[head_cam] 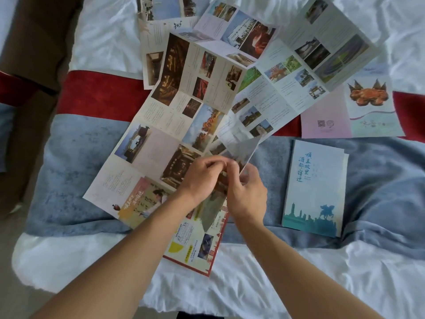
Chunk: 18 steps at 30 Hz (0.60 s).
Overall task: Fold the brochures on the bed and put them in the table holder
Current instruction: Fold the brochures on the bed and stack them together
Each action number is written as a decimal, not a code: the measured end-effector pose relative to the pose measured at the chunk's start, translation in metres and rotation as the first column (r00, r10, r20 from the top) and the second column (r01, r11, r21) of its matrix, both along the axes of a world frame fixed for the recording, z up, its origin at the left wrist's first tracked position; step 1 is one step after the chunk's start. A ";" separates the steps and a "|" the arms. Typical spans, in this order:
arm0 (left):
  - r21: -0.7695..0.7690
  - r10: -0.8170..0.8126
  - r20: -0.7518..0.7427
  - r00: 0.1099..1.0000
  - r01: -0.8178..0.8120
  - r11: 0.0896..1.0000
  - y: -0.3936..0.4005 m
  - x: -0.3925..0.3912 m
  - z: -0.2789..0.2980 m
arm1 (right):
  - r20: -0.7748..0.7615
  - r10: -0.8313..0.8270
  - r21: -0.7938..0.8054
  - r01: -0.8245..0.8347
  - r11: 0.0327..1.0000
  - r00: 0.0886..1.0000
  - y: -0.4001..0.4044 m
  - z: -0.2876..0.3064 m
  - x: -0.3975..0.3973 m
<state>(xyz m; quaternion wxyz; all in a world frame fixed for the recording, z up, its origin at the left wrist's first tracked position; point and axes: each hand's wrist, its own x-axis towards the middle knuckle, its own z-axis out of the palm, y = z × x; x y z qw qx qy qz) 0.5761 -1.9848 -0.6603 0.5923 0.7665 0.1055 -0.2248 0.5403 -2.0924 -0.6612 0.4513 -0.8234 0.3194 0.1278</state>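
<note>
Several unfolded brochures lie overlapping on the bed. A long pale-blue brochure stretches from the upper right down to my hands, its near end lifted and blurred. My left hand and my right hand meet at that near corner and pinch it between their fingers. Under it lies a large unfolded brochure with dark photos. A red-edged leaflet rests below my wrists. One folded blue-green brochure lies flat to the right of my hands. No table holder is in view.
A pink brochure with a crab picture lies at the right. More sheets sit at the top. The bed has white sheets and a blue and red runner. A brown chair stands at the left.
</note>
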 end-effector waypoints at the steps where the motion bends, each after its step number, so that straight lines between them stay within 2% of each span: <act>1: 0.012 -0.023 -0.028 0.999 0.023 1.000 -0.007 -0.003 -0.004 | 0.007 -0.030 0.019 0.030 0.999 1.000 -0.010 -0.002 -0.001; 3: 0.129 -0.071 -0.051 0.996 0.077 0.989 -0.023 -0.013 -0.014 | 0.013 -0.066 0.059 0.065 0.996 0.998 -0.032 -0.007 -0.004; 5: 0.316 -0.100 -0.021 0.995 0.101 0.943 -0.036 -0.021 -0.024 | 0.002 -0.048 0.053 0.048 0.997 0.999 -0.053 -0.012 -0.008; 7: 0.430 -0.086 -0.029 0.996 0.090 0.898 -0.048 -0.028 -0.030 | -0.014 -0.061 0.067 0.061 0.996 0.998 -0.072 -0.015 -0.009; 13: 0.578 -0.083 -0.038 0.996 0.090 0.811 -0.106 -0.032 -0.033 | 0.003 -0.124 0.116 0.123 0.986 0.992 -0.129 -0.021 -0.011; 18: 0.593 -0.122 0.058 0.991 0.064 0.803 -0.171 -0.025 -0.036 | 0.087 -0.194 0.088 0.187 0.979 0.977 -0.179 -0.019 -0.004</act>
